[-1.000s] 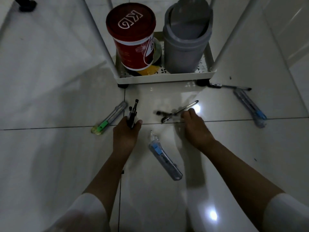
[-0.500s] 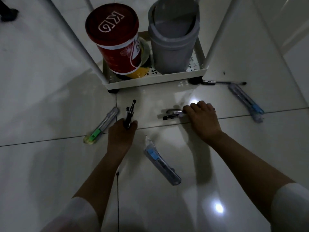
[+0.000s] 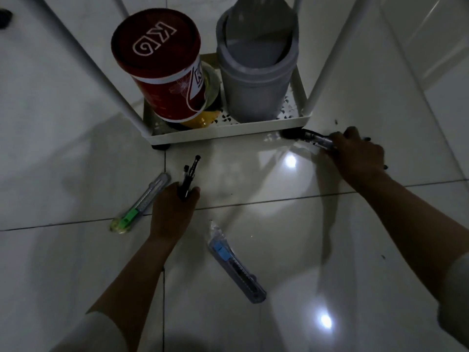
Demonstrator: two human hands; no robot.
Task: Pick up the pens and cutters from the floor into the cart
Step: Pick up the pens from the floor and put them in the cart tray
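Your left hand [image 3: 172,209] grips dark pens [image 3: 189,176]; your right hand [image 3: 357,154] clasps pens [image 3: 318,139] by the cart's [image 3: 228,129] front edge. Open floor [image 3: 253,179] lies between.

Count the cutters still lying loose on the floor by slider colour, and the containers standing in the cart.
Green-slider cutter: 1
Blue-slider cutter: 1
Red can in the cart: 1
Grey bin in the cart: 1
Total: 4
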